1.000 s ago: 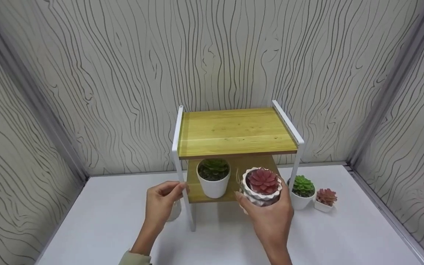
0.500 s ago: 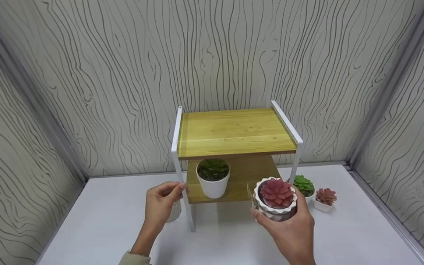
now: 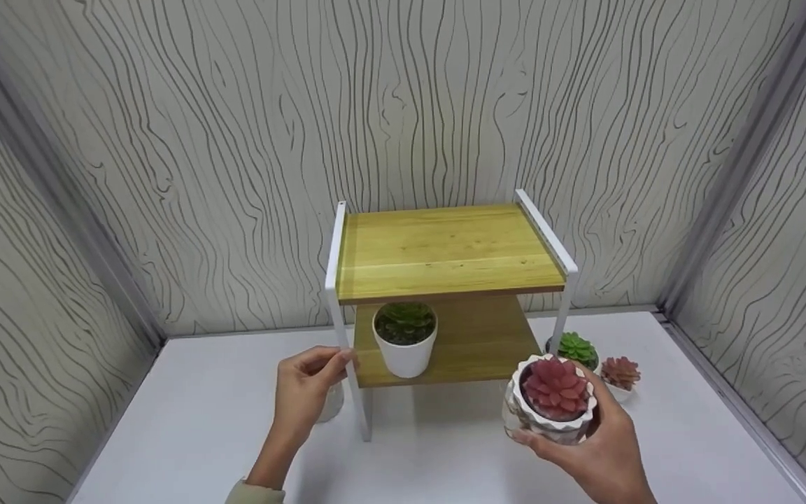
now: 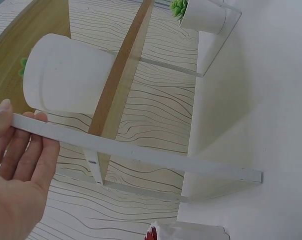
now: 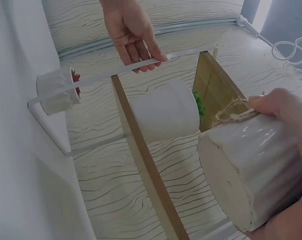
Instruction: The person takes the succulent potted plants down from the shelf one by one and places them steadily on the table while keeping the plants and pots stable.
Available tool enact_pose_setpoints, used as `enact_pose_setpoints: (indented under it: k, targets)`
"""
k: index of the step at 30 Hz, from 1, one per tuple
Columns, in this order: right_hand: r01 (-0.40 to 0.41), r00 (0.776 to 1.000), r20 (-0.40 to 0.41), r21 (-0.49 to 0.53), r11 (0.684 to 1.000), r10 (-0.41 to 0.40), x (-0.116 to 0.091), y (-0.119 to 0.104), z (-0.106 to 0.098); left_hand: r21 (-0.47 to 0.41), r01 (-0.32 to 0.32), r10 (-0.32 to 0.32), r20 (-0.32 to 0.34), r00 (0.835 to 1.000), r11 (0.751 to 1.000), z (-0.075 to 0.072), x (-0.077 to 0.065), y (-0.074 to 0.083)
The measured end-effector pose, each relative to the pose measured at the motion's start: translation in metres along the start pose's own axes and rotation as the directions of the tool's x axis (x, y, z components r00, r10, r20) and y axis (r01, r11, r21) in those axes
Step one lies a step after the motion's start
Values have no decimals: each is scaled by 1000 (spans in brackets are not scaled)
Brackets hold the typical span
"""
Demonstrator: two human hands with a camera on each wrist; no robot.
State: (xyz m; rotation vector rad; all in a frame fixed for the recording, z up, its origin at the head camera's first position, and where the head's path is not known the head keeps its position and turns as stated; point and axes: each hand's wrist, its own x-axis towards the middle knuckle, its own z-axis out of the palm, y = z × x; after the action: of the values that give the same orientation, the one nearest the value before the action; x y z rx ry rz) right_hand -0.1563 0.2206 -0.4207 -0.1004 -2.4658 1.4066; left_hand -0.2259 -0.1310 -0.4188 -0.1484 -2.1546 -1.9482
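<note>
My right hand (image 3: 606, 444) grips a white ridged pot (image 5: 255, 160) with a red succulent (image 3: 555, 388) in it, raised in front of the shelf's right side. Twine (image 5: 235, 117) shows around this pot in the right wrist view. With thumb and fingers my left hand (image 3: 301, 392) holds the white front leg (image 4: 136, 154) of a two-tier wooden shelf (image 3: 445, 252). On the lower board (image 3: 480, 350) a smooth white pot (image 3: 405, 358) with a green plant stands upright at the left.
Right of the shelf stand a potted green succulent (image 3: 576, 348) and a small pinkish succulent (image 3: 620, 373), both partly behind my right hand. Another white pot (image 5: 55, 92) with red leaves sits by the left leg. Patterned panels (image 3: 403, 105) enclose the white table (image 3: 193, 420).
My right hand has carried the red succulent's pot right and toward me, away from the lower board. My left hand stays on the shelf leg.
</note>
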Motion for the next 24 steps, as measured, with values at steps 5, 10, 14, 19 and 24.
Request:
enact_pose_setpoints:
  k: [5,10,14,19,24]
  targets:
    - [59,998,6,-21,998,-58,2,19,-9,1,0,0,9,1000,1000,0,0,-1]
    - [118,993,4,-37,992,-118,1,39,-15,7,16,-16,1,1000,1000,0,1,-2]
    - [67,997,35,-35,997,-66,0,51,-20,22,-13,13,-13,1000,1000,1,7,-19]
    - [-67,994,85,-82,994,74,0,64,-27,19,-24,24,-18,1000,1000,1,11,-32]
    - [-156,982,86,-145,977,169,1,77,-34,10,-19,19,-22,1000,1000,0,9,-31]
